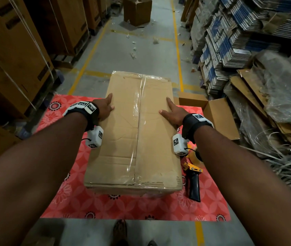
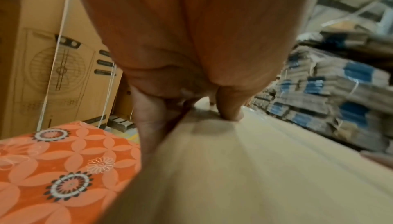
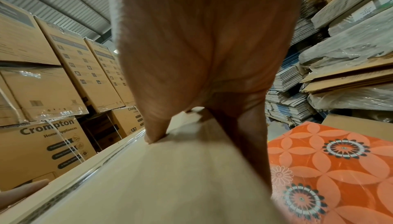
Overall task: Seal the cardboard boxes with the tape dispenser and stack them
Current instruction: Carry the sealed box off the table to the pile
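A long cardboard box (image 1: 134, 132) lies on a red floral mat (image 1: 123, 206), with clear tape running down its centre seam and over both ends. My left hand (image 1: 109, 102) is on the box's left edge and my right hand (image 1: 172, 110) on its right edge. In the left wrist view the thumb of my left hand (image 2: 189, 93) rests on the box top (image 2: 244, 168) and straight fingers run down the side. My right hand (image 3: 202, 96) lies the same way on the box (image 3: 170, 177). The yellow and black tape dispenser (image 1: 193, 176) lies on the mat, right of the box, under my right forearm.
An open, untaped cardboard box (image 1: 217, 114) stands at the mat's far right corner. Strapped appliance cartons (image 1: 17, 50) wall the left side. Stacks of flattened cartons (image 1: 229, 41), plastic wrap and loose strapping (image 1: 283, 166) crowd the right. An open carton (image 1: 137, 9) stands down the aisle.
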Motion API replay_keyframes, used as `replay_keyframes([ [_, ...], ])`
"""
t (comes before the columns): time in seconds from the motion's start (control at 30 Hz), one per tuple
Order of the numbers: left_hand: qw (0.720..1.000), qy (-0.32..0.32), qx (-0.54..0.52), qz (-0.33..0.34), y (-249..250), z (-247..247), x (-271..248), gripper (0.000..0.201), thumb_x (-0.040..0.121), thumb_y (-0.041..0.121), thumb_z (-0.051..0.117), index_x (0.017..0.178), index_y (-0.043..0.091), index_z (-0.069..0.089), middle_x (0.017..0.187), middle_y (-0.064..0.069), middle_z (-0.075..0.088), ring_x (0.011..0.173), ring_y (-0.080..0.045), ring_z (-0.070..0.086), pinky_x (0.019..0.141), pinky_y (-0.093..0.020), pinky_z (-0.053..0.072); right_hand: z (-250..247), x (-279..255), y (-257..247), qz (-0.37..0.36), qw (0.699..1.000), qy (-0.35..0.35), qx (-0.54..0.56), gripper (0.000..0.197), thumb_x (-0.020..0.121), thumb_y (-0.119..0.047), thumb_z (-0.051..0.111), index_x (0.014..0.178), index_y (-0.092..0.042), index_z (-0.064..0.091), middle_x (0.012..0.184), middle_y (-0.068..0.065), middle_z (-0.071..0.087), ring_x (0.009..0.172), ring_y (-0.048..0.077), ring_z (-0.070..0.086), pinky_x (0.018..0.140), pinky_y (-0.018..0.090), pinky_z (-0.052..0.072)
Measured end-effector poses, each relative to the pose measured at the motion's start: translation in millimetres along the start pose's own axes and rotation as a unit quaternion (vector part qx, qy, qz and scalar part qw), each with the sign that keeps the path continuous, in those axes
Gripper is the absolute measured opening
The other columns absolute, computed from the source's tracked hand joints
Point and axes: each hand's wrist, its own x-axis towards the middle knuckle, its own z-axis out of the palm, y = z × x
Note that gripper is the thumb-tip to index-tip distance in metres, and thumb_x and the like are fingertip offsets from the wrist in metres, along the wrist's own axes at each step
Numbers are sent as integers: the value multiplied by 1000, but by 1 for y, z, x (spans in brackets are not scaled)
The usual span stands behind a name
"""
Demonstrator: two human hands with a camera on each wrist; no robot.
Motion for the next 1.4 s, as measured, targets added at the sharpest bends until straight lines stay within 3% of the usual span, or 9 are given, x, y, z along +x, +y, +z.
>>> replay_keyframes([
  [0.23, 1000, 9, 14, -8, 12, -3, -26, 72, 101, 44, 41, 155, 27, -3, 156, -14, 28, 140, -34, 33, 114, -39, 27, 8, -25, 8, -7, 1000, 8, 16, 84, 97, -59, 46, 157, -35, -7, 160, 10, 32, 138, 34, 42, 111, 41, 39],
  [0.47, 998, 40, 37, 5, 26, -8, -83, 72, 102, 39, 42, 156, 20, -1, 157, -14, 27, 140, -34, 32, 112, -37, 27, -1, -68, 13, -40, 998, 18, 51, 89, 96, -53, 54, 159, -29, -4, 160, 8, 32, 139, 29, 41, 113, 36, 36],
  [0.73, 995, 71, 66, 37, 69, 3, -147, 73, 100, 42, 44, 155, 21, 1, 158, -14, 24, 143, -33, 28, 114, -37, 24, -19, -153, 48, -47, 996, 35, 66, 101, 91, -51, 64, 159, -22, -5, 161, 6, 29, 143, 24, 36, 115, 29, 29],
  [0.87, 992, 89, 60, 61, 99, 3, -165, 75, 97, 43, 51, 154, 15, 11, 156, -17, 27, 141, -35, 30, 115, -41, 26, -29, -204, 73, -32, 996, 62, 51, 107, 88, -52, 68, 159, -19, -5, 163, 8, 23, 147, 25, 28, 116, 27, 24],
  [0.93, 990, 95, 73, 76, 115, 1, -174, 75, 98, 41, 50, 155, 14, 9, 157, -17, 25, 142, -35, 29, 115, -39, 25, -34, -227, 81, -23, 994, 88, 55, 107, 88, -49, 69, 159, -17, -3, 163, 7, 24, 145, 24, 31, 111, 25, 27],
  [1.1, 984, 105, 100, 107, 133, -11, -191, 65, 98, 39, 50, 147, 3, 25, 147, -23, 39, 133, -38, 39, 110, -43, 30, -35, -267, 80, 1, 991, 125, 53, 108, 84, -58, 69, 160, -25, -1, 163, 6, 24, 141, 27, 38, 108, 39, 42],
  [1.2, 982, 107, 100, 117, 136, -15, -204, 66, 99, 38, 49, 149, 6, 22, 151, -22, 34, 137, -38, 35, 109, -40, 27, -32, -289, 78, 9, 989, 140, 50, 105, 85, -58, 68, 160, -27, 1, 164, 6, 20, 143, 29, 36, 108, 43, 44],
  [1.33, 979, 102, 100, 149, 149, -11, -222, 64, 98, 39, 50, 147, 6, 26, 150, -22, 35, 136, -38, 36, 109, -42, 28, -29, -321, 85, 34, 985, 159, 59, 105, 85, -57, 69, 159, -29, 0, 163, 5, 23, 137, 28, 42, 96, 38, 51],
  [1.4, 977, 95, 93, 165, 159, -6, -229, 63, 98, 39, 51, 146, 6, 26, 148, -23, 37, 134, -38, 38, 108, -43, 30, -29, -337, 95, 44, 982, 175, 54, 105, 85, -58, 68, 160, -28, 1, 162, 5, 24, 139, 28, 40, 100, 36, 46],
])
